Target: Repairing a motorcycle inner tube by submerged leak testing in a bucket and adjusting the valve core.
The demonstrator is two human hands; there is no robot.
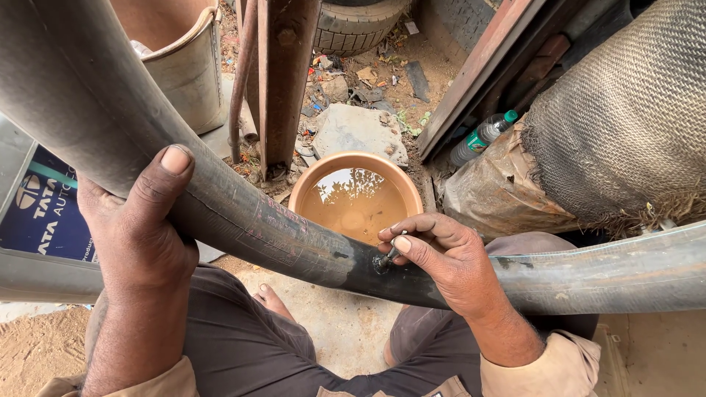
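Left hand point(140, 235) grips black inner tube point(243, 220); right hand point(441, 257) pinches valve point(384, 259) above water basin point(356, 198).

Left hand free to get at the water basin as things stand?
Probably not straight away: the left hand is wrapped around the black rubber tube, which crosses in front of the basin. The basin itself sits open beyond the tube, nothing covering it.
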